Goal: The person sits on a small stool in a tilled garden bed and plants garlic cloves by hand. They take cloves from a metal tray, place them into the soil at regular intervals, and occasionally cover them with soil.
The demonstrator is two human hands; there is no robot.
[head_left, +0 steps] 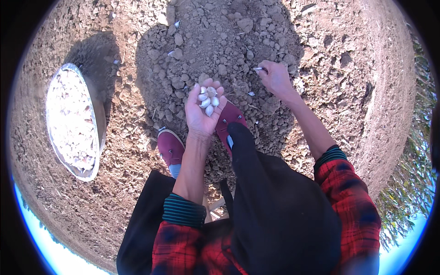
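Note:
My left hand is turned palm up above the soil, its fingers curled round a small heap of garlic cloves. Off to the right, my right hand pinches a single garlic clove between thumb and fingertips, low over the clods. More cloves lie on the ground: one pale clove between my hands, another farther off to the left, and one near the top.
A wide metal tub full of garlic cloves stands at the left. My maroon shoes are planted on loose, cloddy soil, partly in my shadow. Green plants edge the field at the right.

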